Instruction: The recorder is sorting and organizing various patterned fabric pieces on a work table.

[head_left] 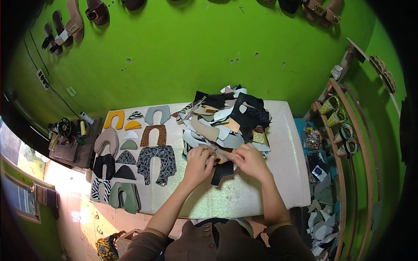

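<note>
At the near edge of a heap of leather-like scraps, my two hands come close together. The curled fingers of my left hand close on small scraps, with a bit of yellow and dark material by the fingertips. A pale beige scrap stretches across to my right hand, whose thumb and fingers pinch its end. Just below the fingers is a black notched scrap; whether a hand grips it I cannot tell. My fingers partly cover these pieces.
Left of the heap, U-shaped and half-round pieces lie sorted, including a patterned stack and a green stack. They rest on a pale table. A sewing machine stands left. To the right are a wooden shoe rack and discarded scraps.
</note>
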Motion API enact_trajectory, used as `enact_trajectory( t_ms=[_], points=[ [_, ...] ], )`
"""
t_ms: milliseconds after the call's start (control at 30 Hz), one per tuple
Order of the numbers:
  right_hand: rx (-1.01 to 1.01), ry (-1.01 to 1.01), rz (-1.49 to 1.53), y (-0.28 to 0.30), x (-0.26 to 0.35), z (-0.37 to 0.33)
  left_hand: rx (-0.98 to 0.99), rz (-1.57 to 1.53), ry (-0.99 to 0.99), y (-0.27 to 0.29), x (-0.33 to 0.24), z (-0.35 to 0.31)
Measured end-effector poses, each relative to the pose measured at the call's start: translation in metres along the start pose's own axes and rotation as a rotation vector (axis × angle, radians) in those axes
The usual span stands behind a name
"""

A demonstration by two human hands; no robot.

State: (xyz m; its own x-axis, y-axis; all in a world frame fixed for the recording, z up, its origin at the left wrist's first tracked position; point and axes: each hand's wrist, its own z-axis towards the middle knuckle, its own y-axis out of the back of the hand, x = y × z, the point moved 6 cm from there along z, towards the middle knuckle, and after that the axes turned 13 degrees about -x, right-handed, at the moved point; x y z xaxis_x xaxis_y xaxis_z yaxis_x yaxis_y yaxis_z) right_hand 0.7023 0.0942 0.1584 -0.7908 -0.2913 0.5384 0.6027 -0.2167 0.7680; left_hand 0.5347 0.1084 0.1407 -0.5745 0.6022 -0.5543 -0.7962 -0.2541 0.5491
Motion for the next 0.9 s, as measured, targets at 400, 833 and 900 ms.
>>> enact_trajectory(
  t_ms=[400, 833, 900],
  points=[
    [-0.490, 0.008, 0.497, 0.018, 0.037, 0.031, -0.238, -0.104, 0.145, 0.032, -0.013, 0.012],
    [-0.294, 0.177, 0.299, -0.020, 0.074, 0.004, 0.024, -0.881, 0.995, 0.010, 0.025, -0.006],
    [-0.256, 0.144, 0.332, -0.013, 0.068, 0.014, 0.104, -0.884, 0.939, 0.012, 0.026, 0.003]
  ],
)
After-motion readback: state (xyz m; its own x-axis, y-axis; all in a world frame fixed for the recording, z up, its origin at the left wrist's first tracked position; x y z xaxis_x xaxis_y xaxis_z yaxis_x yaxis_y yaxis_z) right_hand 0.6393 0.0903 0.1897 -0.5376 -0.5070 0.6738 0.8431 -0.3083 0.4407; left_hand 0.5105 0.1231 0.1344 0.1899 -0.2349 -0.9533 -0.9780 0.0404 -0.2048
